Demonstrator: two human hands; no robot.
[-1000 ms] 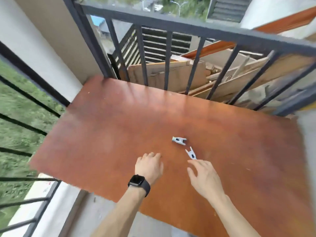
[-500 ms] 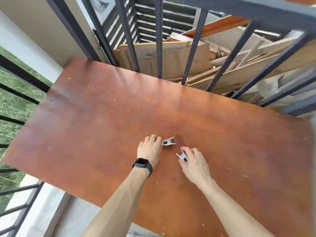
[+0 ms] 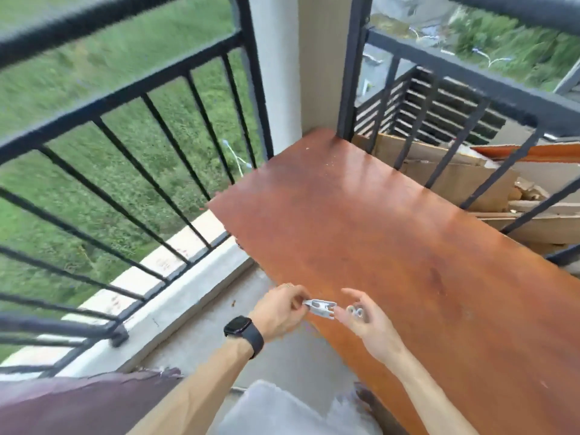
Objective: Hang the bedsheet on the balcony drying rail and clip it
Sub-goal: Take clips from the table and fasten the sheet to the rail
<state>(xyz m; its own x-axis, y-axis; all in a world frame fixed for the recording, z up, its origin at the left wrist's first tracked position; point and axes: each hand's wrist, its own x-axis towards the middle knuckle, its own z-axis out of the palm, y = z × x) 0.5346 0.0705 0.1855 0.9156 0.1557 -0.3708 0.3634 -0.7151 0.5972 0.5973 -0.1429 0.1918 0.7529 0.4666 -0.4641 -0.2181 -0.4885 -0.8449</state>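
1. My left hand (image 3: pixel 279 312) pinches the white plastic clothes clip (image 3: pixel 320 307), low centre; its long axis points right.
2. My right hand (image 3: pixel 364 318), fingers spread, seems to cup a second clip.
3. The dark maroon bedsheet (image 3: pixel 78 403) lies lower left, nearer the left hand.

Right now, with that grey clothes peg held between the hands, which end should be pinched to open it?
Probably the end at the left hand. The peg lies roughly level, and its other end, by the right hand, looks forked. Squeeze the handles from above and below with thumb and forefinger. Blur hides finer detail.
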